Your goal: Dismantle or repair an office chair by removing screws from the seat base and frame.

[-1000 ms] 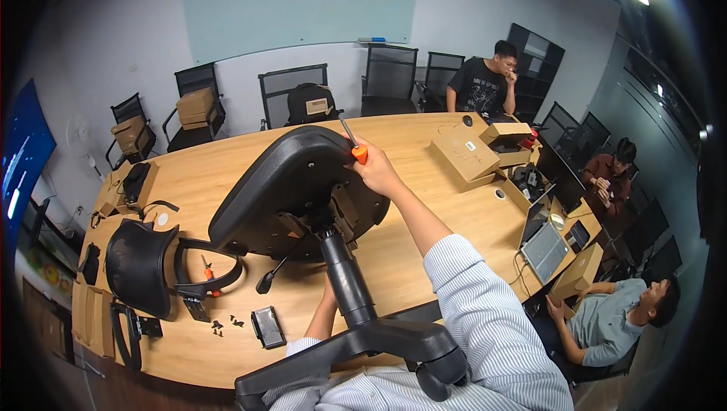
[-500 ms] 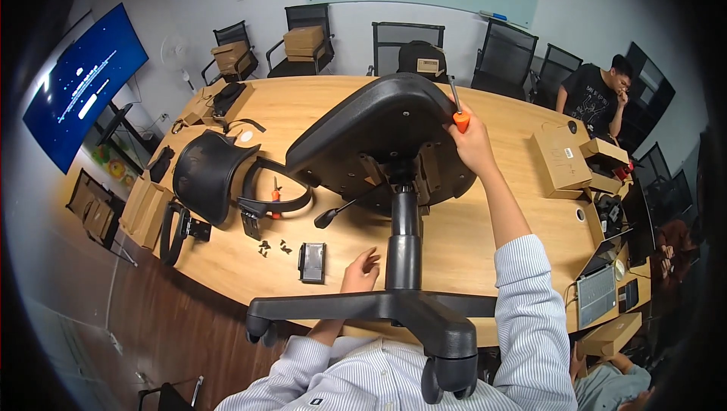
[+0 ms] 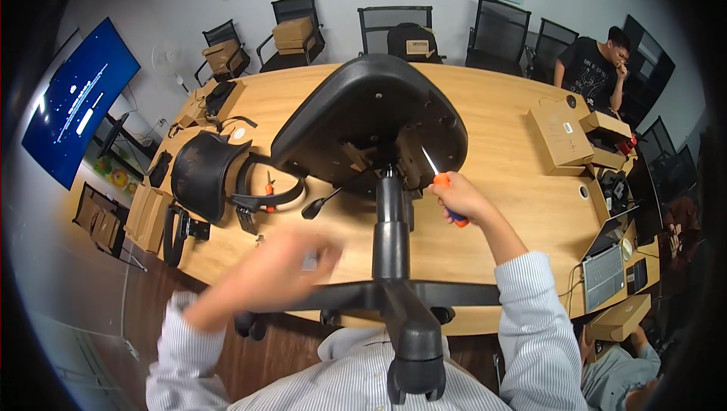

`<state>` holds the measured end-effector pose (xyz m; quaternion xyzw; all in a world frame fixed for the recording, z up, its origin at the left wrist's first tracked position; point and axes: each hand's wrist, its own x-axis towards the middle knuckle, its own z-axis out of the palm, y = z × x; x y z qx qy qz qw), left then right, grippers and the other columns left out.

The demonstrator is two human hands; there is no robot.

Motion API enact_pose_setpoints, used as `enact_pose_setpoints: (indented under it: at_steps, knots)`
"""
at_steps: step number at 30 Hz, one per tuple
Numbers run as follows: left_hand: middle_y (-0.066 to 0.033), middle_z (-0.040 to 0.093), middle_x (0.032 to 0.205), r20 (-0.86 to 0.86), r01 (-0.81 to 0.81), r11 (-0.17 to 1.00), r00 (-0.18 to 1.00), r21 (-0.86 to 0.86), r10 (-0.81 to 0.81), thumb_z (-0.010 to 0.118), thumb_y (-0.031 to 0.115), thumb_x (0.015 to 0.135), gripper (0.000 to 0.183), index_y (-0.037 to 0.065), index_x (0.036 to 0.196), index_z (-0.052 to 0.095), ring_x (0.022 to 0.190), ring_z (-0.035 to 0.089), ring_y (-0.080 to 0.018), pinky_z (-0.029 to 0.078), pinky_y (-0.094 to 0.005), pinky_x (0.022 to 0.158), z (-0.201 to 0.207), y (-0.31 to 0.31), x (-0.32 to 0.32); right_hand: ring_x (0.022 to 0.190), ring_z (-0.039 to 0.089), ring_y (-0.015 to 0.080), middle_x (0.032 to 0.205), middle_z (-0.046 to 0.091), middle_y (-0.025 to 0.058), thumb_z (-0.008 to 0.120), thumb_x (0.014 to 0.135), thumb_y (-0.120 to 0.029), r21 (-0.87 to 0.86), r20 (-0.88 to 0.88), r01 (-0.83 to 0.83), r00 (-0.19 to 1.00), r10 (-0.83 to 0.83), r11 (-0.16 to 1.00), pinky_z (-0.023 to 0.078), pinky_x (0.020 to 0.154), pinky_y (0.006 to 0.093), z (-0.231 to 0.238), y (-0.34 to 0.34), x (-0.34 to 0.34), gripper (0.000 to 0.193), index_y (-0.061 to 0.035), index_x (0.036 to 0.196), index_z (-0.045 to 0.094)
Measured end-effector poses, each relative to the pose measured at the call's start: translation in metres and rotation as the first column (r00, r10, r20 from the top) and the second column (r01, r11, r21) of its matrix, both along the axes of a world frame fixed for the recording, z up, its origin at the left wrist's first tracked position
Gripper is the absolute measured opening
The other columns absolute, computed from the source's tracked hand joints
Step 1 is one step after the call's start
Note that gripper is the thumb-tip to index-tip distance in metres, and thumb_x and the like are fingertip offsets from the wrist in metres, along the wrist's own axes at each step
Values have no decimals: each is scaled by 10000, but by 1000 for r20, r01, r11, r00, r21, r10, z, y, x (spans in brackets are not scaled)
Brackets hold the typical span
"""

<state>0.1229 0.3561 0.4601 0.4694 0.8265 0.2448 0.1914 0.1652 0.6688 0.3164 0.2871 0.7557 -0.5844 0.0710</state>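
Note:
An office chair seat [image 3: 326,119] stands tilted on the table, its black underside facing me. Its post [image 3: 391,252] runs down to the star base [image 3: 409,324] with castors, close to my body. In my right hand [image 3: 471,203] is a screwdriver [image 3: 442,179] with an orange and blue handle, its shaft pointing up toward the bracket under the seat. My left hand [image 3: 284,268], smeared by motion, passes over the table above a base leg and mostly covers a small grey case [image 3: 309,261]. A lever [image 3: 312,208] sticks out from the seat's mechanism.
To the left lie a black backrest [image 3: 198,176], armrests [image 3: 173,237] and another orange-handled screwdriver [image 3: 269,190]. Cardboard boxes [image 3: 560,138] and a laptop [image 3: 603,278] are at the right. A person [image 3: 594,70] sits at the far right; another person [image 3: 625,369] is at the lower right.
My right hand has come down with the screwdriver from the seat's right edge to beside the bracket. My left hand has moved left, away from the post. The seat has tilted slightly.

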Motion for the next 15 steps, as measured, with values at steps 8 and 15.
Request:
enact_pose_setpoints:
  at_steps: [8, 15]
  knots:
    - [-180, 558, 1017, -424, -167, 927, 852, 336, 308, 742, 251, 742, 428, 61, 1087, 575, 880, 611, -379, 502, -440, 799, -104, 186, -102, 485, 519, 174, 727, 541, 101, 397, 951, -209, -172, 111, 36, 994, -17, 984, 462, 438, 337, -83, -6, -11, 248, 11, 1062, 423]
    - [-174, 538, 974, -476, -161, 905, 806, 395, 351, 615, 39, 812, 317, 94, 1094, 483, 728, 633, -380, 542, -442, 652, -141, 180, -124, 586, 568, 186, 809, 556, 126, 428, 920, -121, 98, 125, -63, 991, 51, 993, 511, 455, 345, -107, -8, -1, 264, 46, 1124, 411]
